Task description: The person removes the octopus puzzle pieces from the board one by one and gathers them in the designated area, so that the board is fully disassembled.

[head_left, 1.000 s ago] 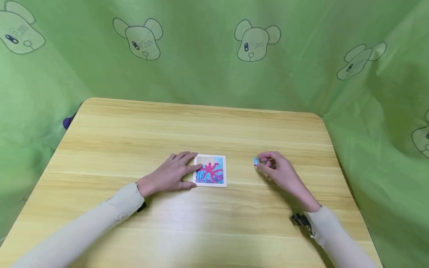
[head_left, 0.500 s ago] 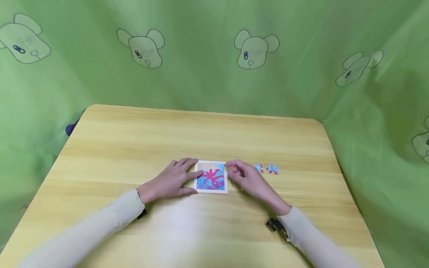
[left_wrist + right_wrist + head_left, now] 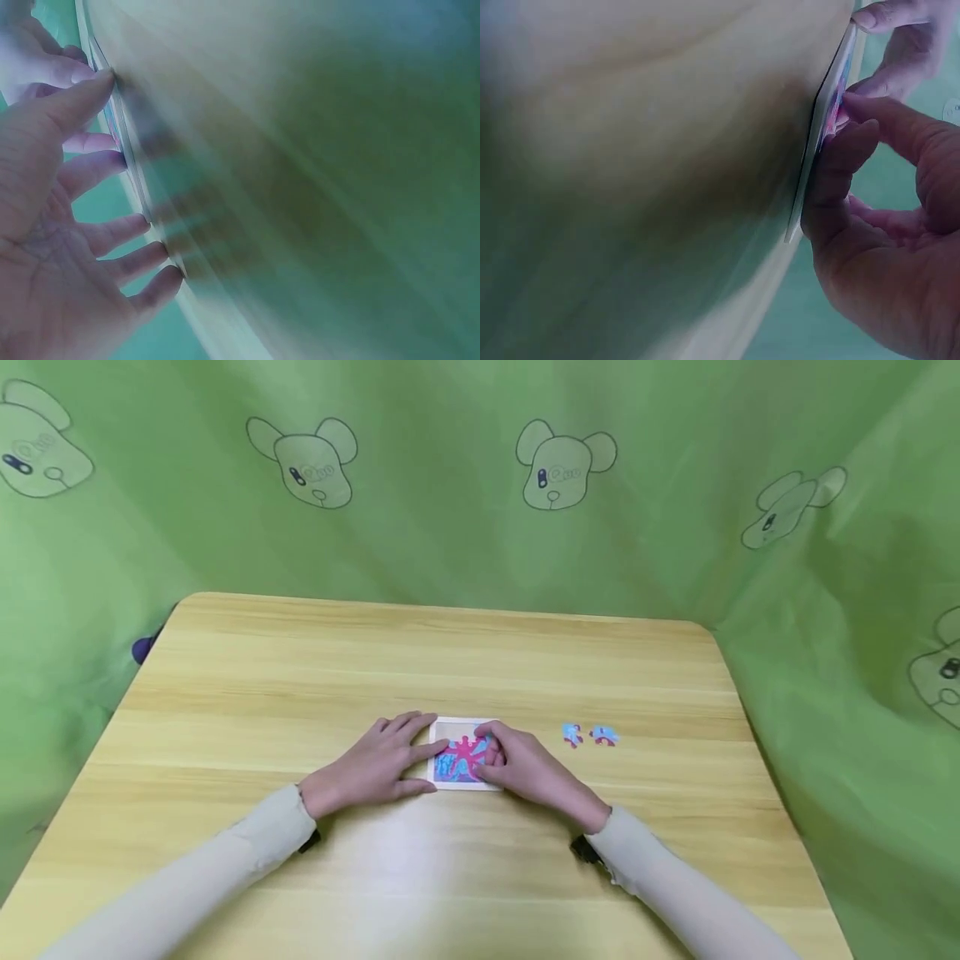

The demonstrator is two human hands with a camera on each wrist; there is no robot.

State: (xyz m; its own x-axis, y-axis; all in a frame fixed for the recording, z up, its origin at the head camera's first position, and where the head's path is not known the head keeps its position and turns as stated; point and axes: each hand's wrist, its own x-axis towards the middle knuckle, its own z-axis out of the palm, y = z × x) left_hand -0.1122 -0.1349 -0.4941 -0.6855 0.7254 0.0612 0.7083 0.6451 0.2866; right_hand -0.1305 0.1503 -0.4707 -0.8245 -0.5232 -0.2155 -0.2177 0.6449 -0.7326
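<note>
A small jigsaw puzzle [image 3: 459, 766] with a pink octopus on blue sits in a white frame; its upper left shows bare beige backing. My left hand [image 3: 375, 760] rests at the frame's left side, fingers fairly straight, index tip over the picture and thumb at the near corner. The right hand [image 3: 528, 767] lies over the frame's right side, index finger and thumb on the picture, other fingers bent under. In the right wrist view, the right thumb [image 3: 885, 112] meets the puzzle's surface. I cannot tell whether a piece is between the right fingers.
Two loose puzzle pieces lie to the right of the frame, a left piece [image 3: 572, 734] and a right piece [image 3: 604, 736], both blue and pink. The wooden table [image 3: 420, 652] has rounded far corners. Green curtain [image 3: 450, 527] hangs behind and beside it.
My right hand has moved left from the loose pieces onto the puzzle's right side, leaving both pieces in sight on the table. The left hand has stayed at the frame.
</note>
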